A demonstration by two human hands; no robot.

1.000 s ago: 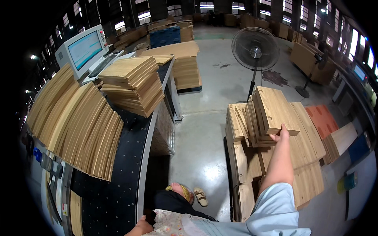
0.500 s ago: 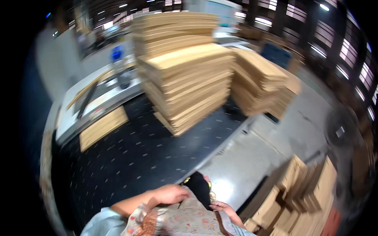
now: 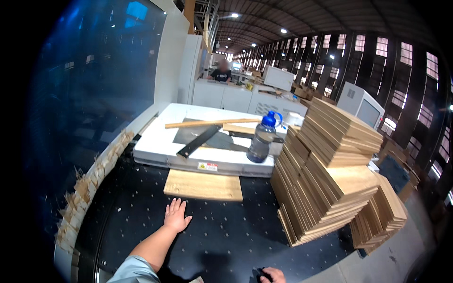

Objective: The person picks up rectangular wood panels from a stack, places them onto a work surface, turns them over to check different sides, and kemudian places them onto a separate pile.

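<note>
My left hand (image 3: 175,216) reaches forward over the black table (image 3: 207,231), its fingers spread and nothing in them. Just beyond its fingertips, a flat light-wood board (image 3: 204,185) lies against the front of the white raised platform (image 3: 155,137). At the lower edge my right hand (image 3: 273,275) is only partly in view, with its fingers curled. A small dark thing (image 3: 257,274) shows beside it. Whether the fingers hold that thing is hidden by the picture's edge.
A tall stack of wooden boards (image 3: 325,188) stands on the right, another stack (image 3: 382,214) beyond it. On the platform are a blue-capped water bottle (image 3: 262,141), a dark metal bar (image 3: 200,140) and a wooden strip (image 3: 212,123). Far back, a person (image 3: 221,74) sits.
My view has swung left and up. My left hand has left the apron front and stretched out toward the board. My right hand has also come away from the apron.
</note>
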